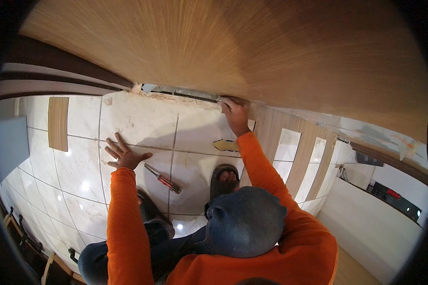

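Brown wood [233, 47] topped a sideways crack [195, 96], with bent right hand [235, 116] at one end, hold unclear, empty left hand [124, 153] spread near the other.

Up on the wearer's head, the left fisheye peers steeply down past a bent knee [246, 221] onto the tiled floor [76, 171], left hand [122, 153] and right hand [236, 117] near below, wooden panel [214, 45] looming close ahead.

Sleeves [128, 223]: 2, long, orange; cuffs [123, 174] just behind the fingers [121, 141]
Jeans [245, 223]: blue denim, farther behind
Sandals [222, 189]: 2, dark, open-toed
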Tool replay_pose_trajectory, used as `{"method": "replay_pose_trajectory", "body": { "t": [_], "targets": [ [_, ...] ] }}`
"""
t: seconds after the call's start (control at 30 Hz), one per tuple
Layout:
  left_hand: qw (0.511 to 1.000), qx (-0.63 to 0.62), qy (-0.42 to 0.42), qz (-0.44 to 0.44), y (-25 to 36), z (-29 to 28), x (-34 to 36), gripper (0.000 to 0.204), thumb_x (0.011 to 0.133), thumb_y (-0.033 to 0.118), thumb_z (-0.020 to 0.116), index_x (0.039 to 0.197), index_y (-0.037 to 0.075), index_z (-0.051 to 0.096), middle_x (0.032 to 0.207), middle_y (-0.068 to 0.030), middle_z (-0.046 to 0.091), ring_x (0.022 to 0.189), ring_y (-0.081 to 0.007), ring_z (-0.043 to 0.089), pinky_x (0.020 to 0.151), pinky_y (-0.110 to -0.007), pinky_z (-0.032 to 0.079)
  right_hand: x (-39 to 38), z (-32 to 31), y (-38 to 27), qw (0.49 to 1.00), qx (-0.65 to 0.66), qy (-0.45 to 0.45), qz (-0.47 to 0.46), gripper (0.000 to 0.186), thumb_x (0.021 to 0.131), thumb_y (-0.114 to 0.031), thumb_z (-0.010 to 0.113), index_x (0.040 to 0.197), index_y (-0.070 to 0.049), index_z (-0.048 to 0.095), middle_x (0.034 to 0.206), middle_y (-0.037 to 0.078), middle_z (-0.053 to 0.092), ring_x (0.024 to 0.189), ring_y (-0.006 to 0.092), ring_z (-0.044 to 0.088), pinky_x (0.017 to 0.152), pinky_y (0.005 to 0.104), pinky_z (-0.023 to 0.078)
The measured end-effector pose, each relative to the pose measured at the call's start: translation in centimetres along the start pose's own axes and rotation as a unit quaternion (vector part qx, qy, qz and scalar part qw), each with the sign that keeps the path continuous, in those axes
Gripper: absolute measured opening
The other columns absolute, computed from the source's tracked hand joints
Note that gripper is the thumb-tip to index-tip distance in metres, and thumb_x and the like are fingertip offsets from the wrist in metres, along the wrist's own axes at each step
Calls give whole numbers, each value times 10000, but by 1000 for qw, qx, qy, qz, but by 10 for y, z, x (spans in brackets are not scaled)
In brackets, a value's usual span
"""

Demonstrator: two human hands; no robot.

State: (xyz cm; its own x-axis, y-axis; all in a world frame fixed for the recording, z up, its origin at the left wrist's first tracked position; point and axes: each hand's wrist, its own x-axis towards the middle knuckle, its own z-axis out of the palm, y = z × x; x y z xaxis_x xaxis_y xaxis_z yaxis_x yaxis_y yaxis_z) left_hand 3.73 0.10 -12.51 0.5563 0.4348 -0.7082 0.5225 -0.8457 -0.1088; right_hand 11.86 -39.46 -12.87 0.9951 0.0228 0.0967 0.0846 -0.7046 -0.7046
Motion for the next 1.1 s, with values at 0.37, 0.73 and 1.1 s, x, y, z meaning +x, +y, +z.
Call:
{"method": "replay_pose_trajectory", "body": {
  "t": [0.37, 0.73, 1.1],
  "targets": [
    [999, 6, 35, 13, -3, 5, 6, 1663, 422, 806, 840, 1575, 255, -225, 1636, -198, -253, 1504, -486, -144, 1035, -835, 102, -6, -9, -18, 983, 111, 99, 109, 230, 939, -196, 669, 1066, -17, 737, 999, 130, 753, 884, 233, 707, 825, 340, 536],
    [1000, 17, 5, -2, 7, -1, 1, 1661, 442, 778, 851, 1567, 246, -249, 1629, -185, -282, 1512, -434, -192, 1083, -798, 67, -2, -12, 17, 997, 48, 6, 65, 246, 939, -221, 647, 1074, -40, 745, 1013, 124, 751, 921, 273, 703, 856, 360, 531],
    [1000, -12, 9, 1, -1, 7, 9, 1667, 437, 769, 861, 1566, 246, -250, 1629, -184, -283, 1502, -453, -204, 1058, -820, 55, 17, 13, -24, 965, -220, -115, -84, 279, 969, -231, 606, 1156, -54, 713, 1059, 140, 738, 901, 294, 711, 854, 377, 558]
  ]
}}
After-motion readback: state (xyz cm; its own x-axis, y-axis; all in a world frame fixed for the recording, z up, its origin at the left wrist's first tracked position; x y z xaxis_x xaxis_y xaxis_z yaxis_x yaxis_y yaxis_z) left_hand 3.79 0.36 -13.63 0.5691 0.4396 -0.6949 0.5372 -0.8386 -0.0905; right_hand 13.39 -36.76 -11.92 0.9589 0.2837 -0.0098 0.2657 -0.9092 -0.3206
